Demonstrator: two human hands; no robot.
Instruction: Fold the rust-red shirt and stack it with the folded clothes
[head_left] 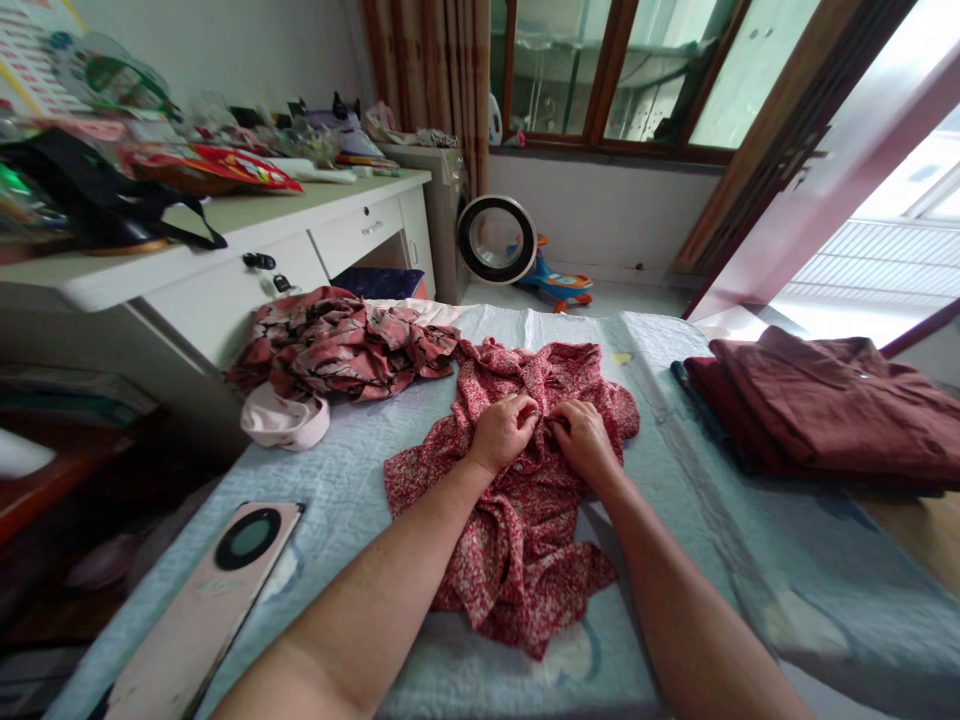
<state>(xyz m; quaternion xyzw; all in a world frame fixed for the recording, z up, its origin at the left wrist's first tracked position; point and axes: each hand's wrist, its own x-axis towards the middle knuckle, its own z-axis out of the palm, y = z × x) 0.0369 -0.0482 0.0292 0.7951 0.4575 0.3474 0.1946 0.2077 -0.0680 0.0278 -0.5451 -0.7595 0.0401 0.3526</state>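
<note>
A red and cream patterned garment (pixel 517 540), which looks like a blouse, lies rumpled on the light blue bed cover (pixel 345 500). Both hands are at the upper middle of it, close together. My left hand (pixel 504 432) pinches the fabric between thumb and fingers. Just to its right, my right hand (pixel 586 440) is also closed on the fabric, fingers bent down. What exact part of the blouse sits between the fingertips is too small to make out. The lower part spreads in loose folds toward me, between my forearms.
Left of the blouse lie a crumpled pink-red patterned cloth (pixel 345 345) and a pale fabric band (pixel 285 418). A long pinkish board with a dark round (pixel 202 610) is at the near left. Folded dark red clothes (pixel 832 405) are stacked right. A cluttered desk (pixel 300 225) stands behind left.
</note>
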